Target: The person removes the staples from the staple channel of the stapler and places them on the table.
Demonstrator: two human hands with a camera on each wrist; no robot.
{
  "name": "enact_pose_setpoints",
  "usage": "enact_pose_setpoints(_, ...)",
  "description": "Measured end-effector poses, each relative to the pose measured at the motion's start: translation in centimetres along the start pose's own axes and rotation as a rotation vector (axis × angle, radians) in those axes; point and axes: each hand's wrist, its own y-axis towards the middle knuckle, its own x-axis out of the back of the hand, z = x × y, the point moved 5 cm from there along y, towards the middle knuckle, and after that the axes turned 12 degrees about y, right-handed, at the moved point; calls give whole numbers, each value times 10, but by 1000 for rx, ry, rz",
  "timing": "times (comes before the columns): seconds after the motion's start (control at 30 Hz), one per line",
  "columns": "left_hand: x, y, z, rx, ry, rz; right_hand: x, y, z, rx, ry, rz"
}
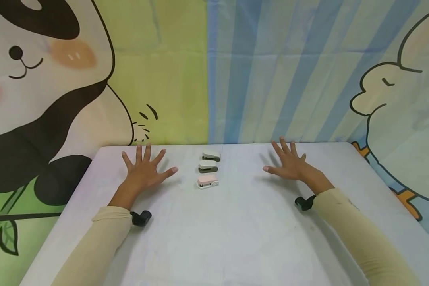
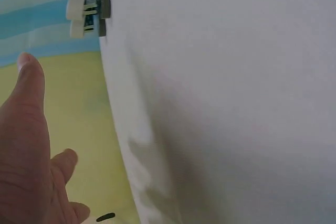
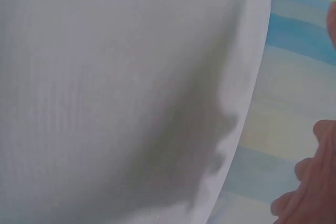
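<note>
Three small staplers stand in a column near the middle of the white table. The farthest stapler (image 1: 211, 156) and the middle stapler (image 1: 208, 166) have white tops and grey-green bases; the nearest one is a pink stapler (image 1: 207, 181) with a white base. To their left, my left hand (image 1: 143, 171) is held over the table with fingers spread, holding nothing. My right hand (image 1: 290, 163) is spread the same way to their right, also holding nothing. In the left wrist view, the left thumb (image 2: 26, 93) points toward staplers (image 2: 92, 6) at the top edge.
The white table (image 1: 214, 238) ends at a cloth backdrop (image 1: 164, 79) with cartoon animals and stripes. A black wrist camera (image 1: 141, 218) sits on the left wrist, another black camera (image 1: 304, 203) on the right. Long beige sleeves cover both forearms.
</note>
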Motion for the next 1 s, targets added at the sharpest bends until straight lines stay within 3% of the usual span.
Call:
enact_pose_setpoints(0.13, 9, 1, -4, -7, -52, -22, 0, 2, 7, 77, 97, -2)
enact_pose_setpoints(0.23, 13, 2, -12, -23, -146, -62, 1, 2, 12, 125, 203, -17)
enact_pose_setpoints(0.47, 22, -1, -32, -119, -347, -155, -5, 4, 29, 219, 481, -107)
enact_pose_setpoints(0.63, 17, -7, -45, -133, -552, -83, -15, 7, 48, 297, 619, -94)
enact_pose_setpoints(0.77, 5, -9, -60, -151, -723, -26, -25, 12, 61, 299, 706, -47)
enact_pose_setpoints(1.0, -12, -13, -77, -187, -898, 21, -44, 19, 92, 334, 796, 43)
